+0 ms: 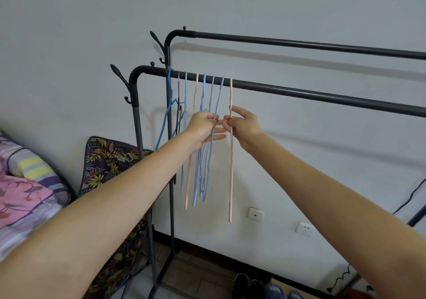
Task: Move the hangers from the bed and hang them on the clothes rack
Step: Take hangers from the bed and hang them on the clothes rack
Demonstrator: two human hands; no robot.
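Note:
A dark clothes rack has two rails; on the near rail [299,92] several thin hangers hang edge-on, blue ones [210,100], a pink one [195,95] and a dark one [178,91]. The rightmost is a pink hanger [230,172], and my right hand [242,125] pinches its shaft a little below the rail. My left hand [202,128] pinches a light blue hanger [219,98] just left of it. The two hands almost touch at the fingertips.
The far rail [299,43] carries nothing. A bed with pink and striped bedding [27,190] lies at the left, a floral bag [108,165] against the wall beside it. Wall sockets [304,228], a cable and shoes [247,286] are low at the right.

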